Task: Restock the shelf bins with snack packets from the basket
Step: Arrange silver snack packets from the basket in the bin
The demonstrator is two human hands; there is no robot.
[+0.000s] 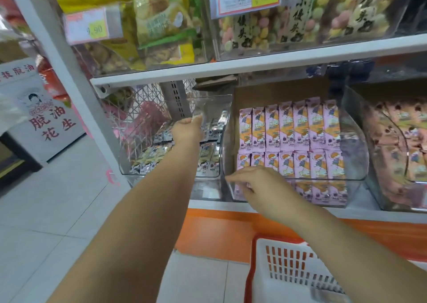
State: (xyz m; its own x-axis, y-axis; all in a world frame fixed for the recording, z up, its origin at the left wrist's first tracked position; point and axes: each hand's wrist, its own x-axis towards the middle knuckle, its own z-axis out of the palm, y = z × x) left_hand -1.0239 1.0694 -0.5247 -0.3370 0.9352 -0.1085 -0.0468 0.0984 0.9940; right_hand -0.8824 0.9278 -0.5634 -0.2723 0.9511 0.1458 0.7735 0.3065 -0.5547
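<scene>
From the head camera, the left hand (187,130) reaches deep into the left clear bin (126,164) on the lower shelf (231,204), just under that bin's raised clear flap (212,104). Only the back of the hand shows, so whether its grip holds a packet or the flap cannot be told. Below and around it lie rows of dark-and-white snack packets (147,158). The right hand (261,183) hangs at the front left corner of the middle bin (355,162), fingers loosely bent with the forefinger stretched leftward; its grip is loose and nothing shows in it. That middle bin is packed with upright pink-and-orange packets (300,129) in neat rows. Farther right, a third bin (390,145) holds pinkish packets lying loose. The white basket (260,279) with a red rim sits low at the bottom right, under the right forearm, in front of the orange shelf base (208,235).
</scene>
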